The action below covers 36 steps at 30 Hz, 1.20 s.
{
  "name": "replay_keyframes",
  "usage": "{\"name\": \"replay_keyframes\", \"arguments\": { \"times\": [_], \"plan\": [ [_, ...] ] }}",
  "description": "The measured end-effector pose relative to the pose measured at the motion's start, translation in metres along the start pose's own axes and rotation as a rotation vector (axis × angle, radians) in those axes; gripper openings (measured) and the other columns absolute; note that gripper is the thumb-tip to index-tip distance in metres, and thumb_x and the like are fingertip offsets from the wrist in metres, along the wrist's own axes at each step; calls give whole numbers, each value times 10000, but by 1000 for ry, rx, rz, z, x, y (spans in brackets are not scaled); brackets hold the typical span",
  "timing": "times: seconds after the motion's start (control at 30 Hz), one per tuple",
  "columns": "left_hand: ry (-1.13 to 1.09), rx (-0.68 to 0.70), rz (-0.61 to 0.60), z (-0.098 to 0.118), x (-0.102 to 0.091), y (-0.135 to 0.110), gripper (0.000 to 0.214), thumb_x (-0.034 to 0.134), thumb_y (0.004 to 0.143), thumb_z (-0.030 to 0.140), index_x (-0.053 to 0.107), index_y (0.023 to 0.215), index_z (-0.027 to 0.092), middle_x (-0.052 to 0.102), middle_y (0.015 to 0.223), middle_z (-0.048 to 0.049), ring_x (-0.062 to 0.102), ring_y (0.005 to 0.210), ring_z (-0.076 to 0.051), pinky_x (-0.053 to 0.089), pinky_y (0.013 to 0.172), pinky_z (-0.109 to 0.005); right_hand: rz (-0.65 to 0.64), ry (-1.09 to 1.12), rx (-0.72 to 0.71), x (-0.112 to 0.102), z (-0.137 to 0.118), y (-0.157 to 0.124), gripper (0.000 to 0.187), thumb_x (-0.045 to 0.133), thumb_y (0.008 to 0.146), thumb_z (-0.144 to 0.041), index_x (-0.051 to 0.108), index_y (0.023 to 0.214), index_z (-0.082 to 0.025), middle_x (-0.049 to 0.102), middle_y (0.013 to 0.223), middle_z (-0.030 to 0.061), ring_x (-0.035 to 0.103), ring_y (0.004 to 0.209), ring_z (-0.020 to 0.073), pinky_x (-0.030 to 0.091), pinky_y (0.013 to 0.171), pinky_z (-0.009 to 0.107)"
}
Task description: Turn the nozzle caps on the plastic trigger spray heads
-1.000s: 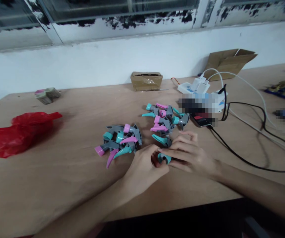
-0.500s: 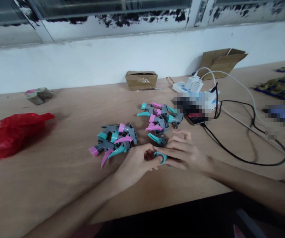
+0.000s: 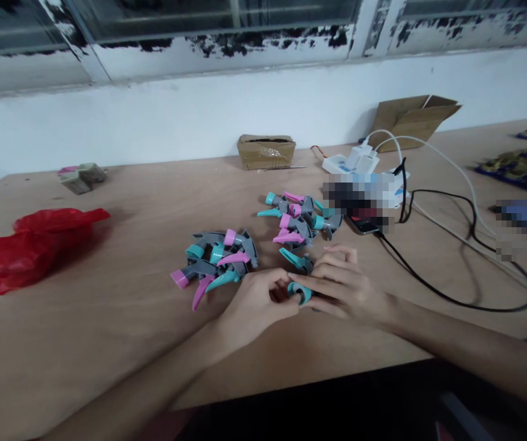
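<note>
Between my hands is a trigger spray head (image 3: pixel 292 258) with a grey body, a teal trigger pointing up and left, and a teal collar facing me. My right hand (image 3: pixel 348 285) wraps around its grey body from the right and covers much of it. On the other side, my left hand (image 3: pixel 261 297) is closed at the collar, its thumb and finger at the ring's open end. Whatever those fingertips pinch inside the collar is too small to make out. Left of my hands lies a pile of grey spray heads (image 3: pixel 240 245) with pink and teal parts. A second pile (image 3: pixel 297 226) sits just beyond them.
A red plastic bag (image 3: pixel 38 248) lies at the left. Small boxes (image 3: pixel 82 177) and a cardboard box (image 3: pixel 267 152) stand by the wall. On the right are a power strip (image 3: pixel 336 164), a phone (image 3: pixel 363 225), looping black cable (image 3: pixel 433 299) and an open carton (image 3: pixel 412 122).
My left thumb has drawn slightly out of the collar's opening, and more of the ring shows. The whole view has shifted a little; both piles look unchanged.
</note>
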<state>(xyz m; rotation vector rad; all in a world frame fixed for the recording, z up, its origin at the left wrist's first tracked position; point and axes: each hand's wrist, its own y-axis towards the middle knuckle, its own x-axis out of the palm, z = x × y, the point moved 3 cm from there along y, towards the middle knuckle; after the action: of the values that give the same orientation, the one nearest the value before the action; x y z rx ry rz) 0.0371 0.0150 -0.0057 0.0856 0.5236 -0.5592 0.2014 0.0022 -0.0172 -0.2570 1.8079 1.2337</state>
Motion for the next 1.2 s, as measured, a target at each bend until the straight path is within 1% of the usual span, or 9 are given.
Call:
{"name": "replay_keyframes", "arguments": {
  "times": [0.17,0.3,0.37,0.5,0.63,0.7,0.87,1.03,1.2],
  "plan": [
    [100,9,5,4,-3,3,156,569,732,244,555,613,144,518,571,33,458,533,-77,361,477,-175,13,29,-2,-3,-1,2,354,579,817,-321,559,1147,-195,575,718,-23,525,745,120,289,909,397],
    [80,-9,-99,3,-3,3,98,569,708,234,596,670,148,537,582,31,475,528,-80,376,476,-174,17,45,-51,-4,-6,1,333,572,819,-330,573,1120,-189,573,708,-24,509,735,123,296,888,382],
    [70,-9,-127,2,-1,2,83,573,700,232,593,684,153,537,593,35,480,530,-81,374,472,-173,2,44,-61,-3,-6,1,332,570,821,-338,572,1120,-194,586,721,-25,511,747,125,295,892,379],
    [148,10,-51,4,1,1,77,543,708,204,549,649,156,514,589,38,474,543,-85,369,485,-179,-2,40,-37,-4,-5,0,312,559,830,-332,569,1119,-215,590,716,-26,523,742,127,299,899,386],
    [185,49,17,7,2,0,96,558,711,199,513,634,162,505,576,51,449,521,-76,360,498,-182,-14,40,-28,-5,-4,1,317,547,837,-326,554,1141,-234,594,716,-25,536,747,133,298,904,383],
    [188,61,10,8,1,-1,89,559,725,208,527,656,162,513,586,48,451,528,-79,357,504,-185,3,43,-37,-5,-4,1,332,552,834,-323,547,1150,-222,591,709,-27,535,741,130,298,900,385],
    [184,65,-72,9,-1,0,151,524,785,266,566,701,148,510,611,31,458,560,-91,347,493,-189,25,70,-10,-3,-3,1,352,575,815,-337,558,1143,-213,576,698,-34,532,736,119,298,890,383],
    [161,64,-103,9,-2,0,107,511,778,222,586,769,146,554,662,14,490,591,-100,386,521,-195,31,78,2,-1,-3,-2,323,584,808,-348,582,1099,-205,592,747,-17,535,770,126,301,882,387],
    [131,46,-120,6,0,0,73,534,739,193,587,766,152,526,622,33,473,547,-82,388,503,-181,28,85,-2,-4,-4,-2,336,596,802,-357,577,1101,-206,595,723,-24,535,749,121,310,862,381]
  ]
}}
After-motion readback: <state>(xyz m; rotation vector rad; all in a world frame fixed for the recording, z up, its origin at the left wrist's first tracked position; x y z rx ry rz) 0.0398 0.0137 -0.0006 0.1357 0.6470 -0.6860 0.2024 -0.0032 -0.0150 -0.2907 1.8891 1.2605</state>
